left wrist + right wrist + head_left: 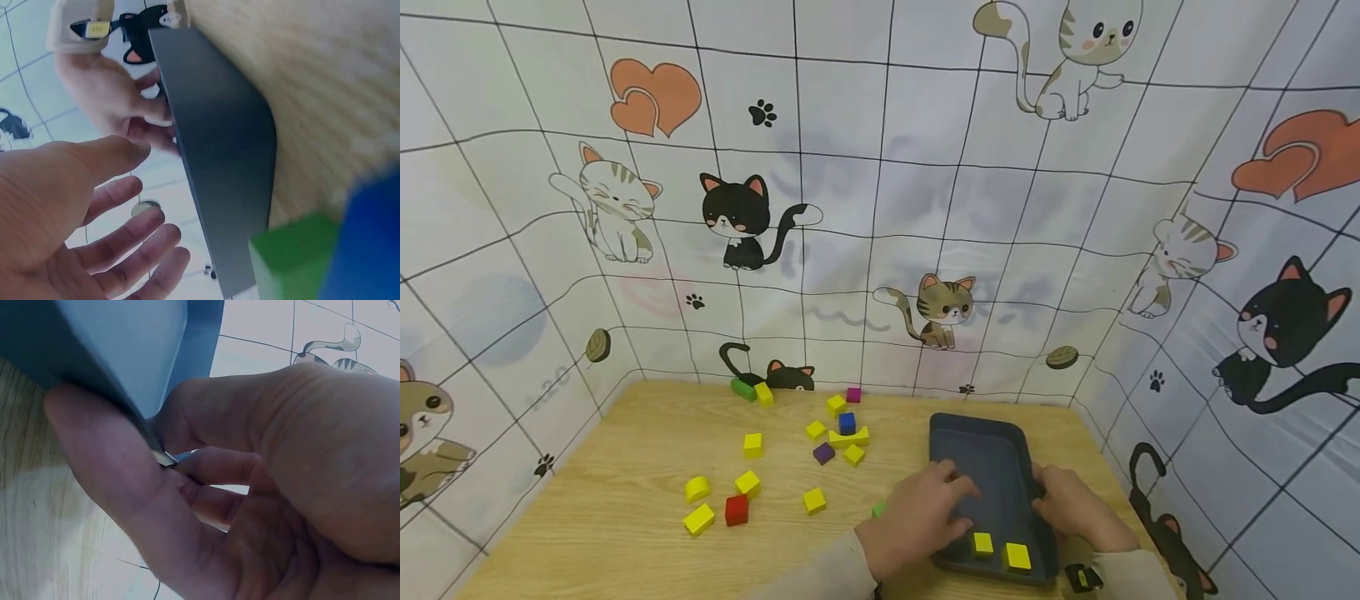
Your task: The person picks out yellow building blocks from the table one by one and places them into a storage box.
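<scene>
1. Hands work at the tray: the left hand (917, 517) is over its left side, fingers loosely spread and holding nothing; the right hand (1078, 508) pinches its right rim between thumb and fingers.
2. Cat-print wall (842, 183) stands behind and beside the table.
3. Wood-grained table (625, 433) carries everything else.
4. Dark grey tray (988, 458) lies on the table's right side, two yellow blocks (1017, 557) inside, at its near end.
5. Yellow arch-like piece (848, 437) lies left of the tray, just in front of a blue block (847, 423).
6. Red block (737, 510) sits farther left, among more yellow pieces.
7. Small magenta block (853, 395) rests near the back edge.
</scene>
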Motion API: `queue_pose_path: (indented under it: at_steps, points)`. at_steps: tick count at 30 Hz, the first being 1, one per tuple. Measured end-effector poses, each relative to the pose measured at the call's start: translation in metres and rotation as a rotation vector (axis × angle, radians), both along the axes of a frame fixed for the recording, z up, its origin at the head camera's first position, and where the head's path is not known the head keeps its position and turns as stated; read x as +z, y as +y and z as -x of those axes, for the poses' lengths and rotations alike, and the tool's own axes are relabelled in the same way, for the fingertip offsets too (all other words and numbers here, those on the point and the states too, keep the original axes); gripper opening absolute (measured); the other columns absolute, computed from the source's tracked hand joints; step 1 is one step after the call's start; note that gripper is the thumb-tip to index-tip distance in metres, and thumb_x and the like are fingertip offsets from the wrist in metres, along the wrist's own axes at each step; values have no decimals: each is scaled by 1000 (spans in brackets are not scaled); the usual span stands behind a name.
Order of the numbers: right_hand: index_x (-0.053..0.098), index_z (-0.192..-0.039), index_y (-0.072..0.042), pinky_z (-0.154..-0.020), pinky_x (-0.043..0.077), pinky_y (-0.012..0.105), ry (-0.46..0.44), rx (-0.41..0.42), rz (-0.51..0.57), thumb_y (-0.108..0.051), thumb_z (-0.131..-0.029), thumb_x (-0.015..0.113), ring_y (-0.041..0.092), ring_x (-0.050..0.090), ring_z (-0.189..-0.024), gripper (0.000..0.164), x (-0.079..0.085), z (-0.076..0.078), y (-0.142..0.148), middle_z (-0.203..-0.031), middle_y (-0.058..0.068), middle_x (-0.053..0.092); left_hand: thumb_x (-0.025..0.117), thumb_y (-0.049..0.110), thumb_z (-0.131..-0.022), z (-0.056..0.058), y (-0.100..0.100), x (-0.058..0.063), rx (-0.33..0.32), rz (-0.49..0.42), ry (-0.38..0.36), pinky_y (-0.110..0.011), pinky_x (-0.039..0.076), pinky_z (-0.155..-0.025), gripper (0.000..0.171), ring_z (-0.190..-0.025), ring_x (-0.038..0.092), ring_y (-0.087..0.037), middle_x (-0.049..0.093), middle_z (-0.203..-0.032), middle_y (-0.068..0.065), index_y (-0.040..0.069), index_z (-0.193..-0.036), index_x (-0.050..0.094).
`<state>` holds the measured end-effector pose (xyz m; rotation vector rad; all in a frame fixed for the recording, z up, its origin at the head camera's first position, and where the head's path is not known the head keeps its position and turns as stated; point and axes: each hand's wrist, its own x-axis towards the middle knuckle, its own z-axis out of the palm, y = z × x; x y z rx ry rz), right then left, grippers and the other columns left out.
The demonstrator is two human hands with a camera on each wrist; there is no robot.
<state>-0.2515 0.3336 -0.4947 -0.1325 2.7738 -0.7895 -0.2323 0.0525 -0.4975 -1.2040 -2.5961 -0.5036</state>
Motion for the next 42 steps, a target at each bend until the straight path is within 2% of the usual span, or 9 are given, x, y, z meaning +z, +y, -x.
queue_pose_path:
  at_steps: [4, 10, 17, 25, 30, 35, 42]
  points:
    - [35, -142, 20, -46, 53, 33, 9, 9, -8, 7, -87, 63, 21, 64, -49, 63, 0, 0, -2, -118, 42, 57, 78, 41, -88, 6, -17, 3, 57, -31, -14, -16, 47, -69, 40, -92, 52, -6, 55, -111, 8, 31, -124, 65]
    - [32, -143, 21, -43, 52, 32, 23, 22, -17, 6, -86, 63, 20, 60, -42, 66, 0, 0, -2, -116, 42, 58, 79, 45, -86, 19, -44, 4, 158, -41, -80, -31, 52, -78, 52, -104, 54, -17, 55, -123, 3, 29, -132, 62]
    - [30, -143, 22, -43, 52, 32, 20, 20, -34, 6, -87, 62, 20, 60, -42, 66, 1, 0, 0, -117, 44, 56, 76, 53, -85, 33, -78, -1, 244, -29, -106, -36, 54, -79, 60, -106, 53, -22, 54, -130, -1, 26, -137, 60]
    - [34, -141, 22, -44, 52, 31, 44, 31, -61, 6, -87, 62, 18, 59, -42, 63, 3, -1, -3, -109, 38, 62, 79, 49, -83, 48, -105, -14, 336, 15, -130, -44, 55, -80, 60, -111, 54, -29, 54, -129, -6, 23, -134, 62]
    - [34, -140, 22, -46, 52, 31, 61, 42, -70, 6, -86, 63, 16, 58, -41, 63, 3, -2, -4, -110, 39, 62, 80, 41, -82, 55, -114, -23, 355, 7, -159, -37, 54, -81, 53, -104, 54, -25, 56, -120, -4, 19, -128, 66]
    - [33, -143, 20, -43, 52, 31, 47, 28, -52, 7, -85, 62, 17, 58, -39, 66, 3, -2, -3, -114, 40, 60, 82, 31, -81, 58, -117, -22, 361, -10, -162, -30, 53, -75, 46, -93, 51, -20, 58, -113, -4, 17, -124, 69]
    - [33, -144, 19, -42, 51, 33, 16, 15, -34, 6, -85, 62, 20, 59, -41, 67, 3, -1, -2, -111, 39, 61, 83, 20, -83, 62, -117, -22, 355, 5, -185, -31, 54, -81, 41, -91, 54, -19, 60, -109, -5, 11, -122, 70]
